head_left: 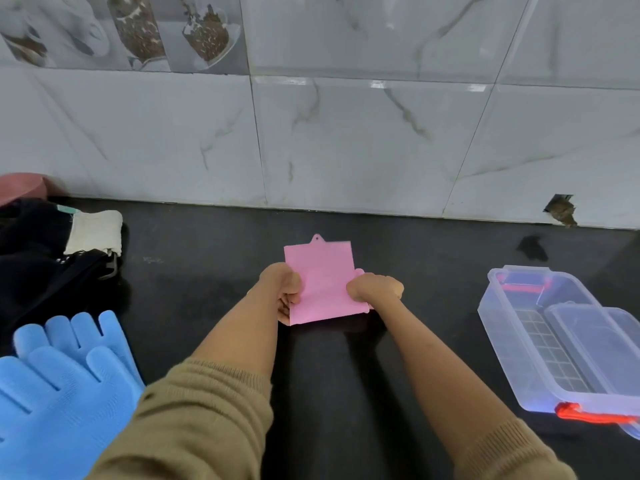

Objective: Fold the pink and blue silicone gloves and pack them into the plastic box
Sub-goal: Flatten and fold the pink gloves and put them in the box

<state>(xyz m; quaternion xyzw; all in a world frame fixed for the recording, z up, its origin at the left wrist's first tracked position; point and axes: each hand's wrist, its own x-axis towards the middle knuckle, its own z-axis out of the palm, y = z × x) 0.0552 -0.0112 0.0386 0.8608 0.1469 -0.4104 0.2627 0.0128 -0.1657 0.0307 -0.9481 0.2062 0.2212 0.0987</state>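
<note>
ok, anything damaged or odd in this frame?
Yes: a broken hole in the wall tile at the counter's back edge, right side, with brown material showing behind it. Otherwise normal: both hands hold the folded pink glove, and the blue gloves lie flat at left.

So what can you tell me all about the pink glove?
The pink glove looks like smooth, soft silicone, already folded into a flat, roughly rectangular packet, so its fingers are hidden. A small hanging tab with a hole sticks up from its far edge. It is at the middle of the dark counter. The left hand grips its left edge and the right hand its right edge. Nothing else touches it.
</note>
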